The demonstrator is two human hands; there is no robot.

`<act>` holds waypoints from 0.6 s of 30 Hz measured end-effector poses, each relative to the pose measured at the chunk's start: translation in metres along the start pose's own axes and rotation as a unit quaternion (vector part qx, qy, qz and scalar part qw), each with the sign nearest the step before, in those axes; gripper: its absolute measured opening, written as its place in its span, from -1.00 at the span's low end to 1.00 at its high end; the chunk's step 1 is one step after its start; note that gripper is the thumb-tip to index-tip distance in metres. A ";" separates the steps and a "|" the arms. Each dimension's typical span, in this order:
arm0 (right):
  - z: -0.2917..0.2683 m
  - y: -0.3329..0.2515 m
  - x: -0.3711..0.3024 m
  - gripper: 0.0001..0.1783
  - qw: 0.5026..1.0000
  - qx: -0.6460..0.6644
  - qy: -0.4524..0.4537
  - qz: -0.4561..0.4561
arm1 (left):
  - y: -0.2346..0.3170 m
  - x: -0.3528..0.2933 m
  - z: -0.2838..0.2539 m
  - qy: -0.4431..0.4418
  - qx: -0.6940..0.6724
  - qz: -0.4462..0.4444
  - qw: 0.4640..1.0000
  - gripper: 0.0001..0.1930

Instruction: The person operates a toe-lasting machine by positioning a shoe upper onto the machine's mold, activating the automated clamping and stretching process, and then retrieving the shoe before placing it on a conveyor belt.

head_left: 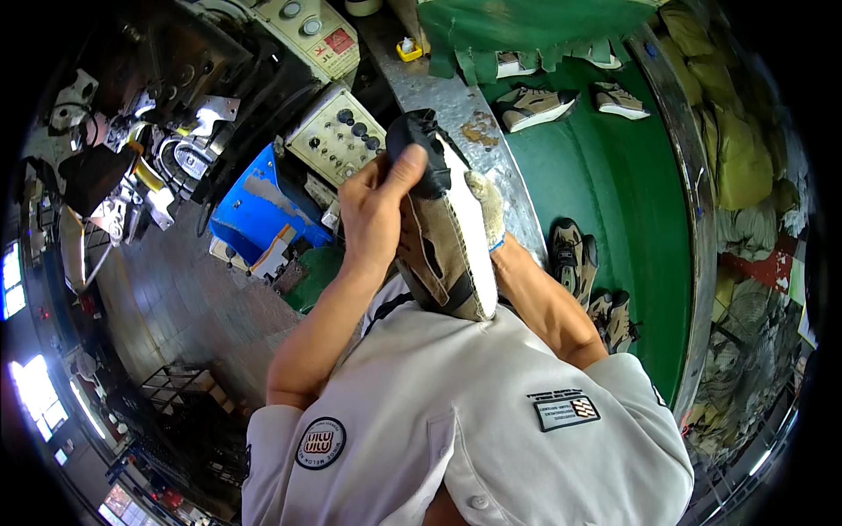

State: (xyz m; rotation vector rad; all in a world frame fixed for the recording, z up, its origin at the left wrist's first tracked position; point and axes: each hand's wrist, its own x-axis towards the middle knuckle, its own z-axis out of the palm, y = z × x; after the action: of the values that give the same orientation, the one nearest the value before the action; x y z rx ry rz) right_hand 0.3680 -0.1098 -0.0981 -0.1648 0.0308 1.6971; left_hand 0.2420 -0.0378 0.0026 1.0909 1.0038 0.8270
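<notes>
In front of my chest I hold a brown and black shoe (430,252) upright, its white underside turned to the right. Its black end points away from me, and the other end rests against or very near my shirt. My left hand (375,203) is bare and closed round the shoe's left side, with the thumb pressed on the black part. On the right side, my right hand (483,210) wears a pale knitted glove with a blue edge. It grips the shoe by its white underside; most of its fingers are hidden behind the shoe.
A green conveyor belt (636,188) with a metal edge (487,131) runs along the right, carrying several similar shoes (570,259) and a hanging green cloth (526,31). At the left stand a control panel (338,136), a blue bin (263,206) and a machine (180,158).
</notes>
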 end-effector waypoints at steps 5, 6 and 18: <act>-0.012 0.003 0.003 -0.20 1.000 0.028 0.004 0.001 | 0.000 0.009 0.006 -0.017 -0.075 -0.036 0.996 -0.63; -0.013 0.002 0.003 -0.24 0.998 0.054 -0.015 0.005 | 0.001 0.010 0.008 -0.030 -0.090 -0.035 0.995 -0.64; -0.024 0.012 -0.005 -0.40 0.995 0.060 0.073 0.012 | 0.004 -0.005 0.013 -0.177 0.019 -0.002 0.984 -0.48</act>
State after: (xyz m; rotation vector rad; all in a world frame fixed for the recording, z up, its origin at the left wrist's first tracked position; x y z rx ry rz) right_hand 0.3593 -0.1186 -0.1223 -0.1978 0.2447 1.6992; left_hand 0.2524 -0.0451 0.0095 1.2174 0.7238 0.5842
